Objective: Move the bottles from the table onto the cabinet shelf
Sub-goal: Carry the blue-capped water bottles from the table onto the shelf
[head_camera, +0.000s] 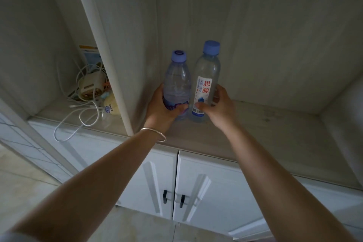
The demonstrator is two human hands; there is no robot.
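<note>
Standing two bottles on the cabinet shelf (275, 124)

Left hand (163, 108) wraps the purple-labelled bottle (177, 84); right hand (218, 106) curls round the white-labelled bottle (206, 84). Both bases are hidden behind thumbs; cables (86, 92) clutter the dim left compartment.

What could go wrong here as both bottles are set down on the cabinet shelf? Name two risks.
1. The purple-label bottle and white-label bottle stand almost touching; releasing the left hand or right hand carelessly could knock one over.
2. Both sit near the cabinet shelf front edge, so a toppled bottle may roll off.
</note>
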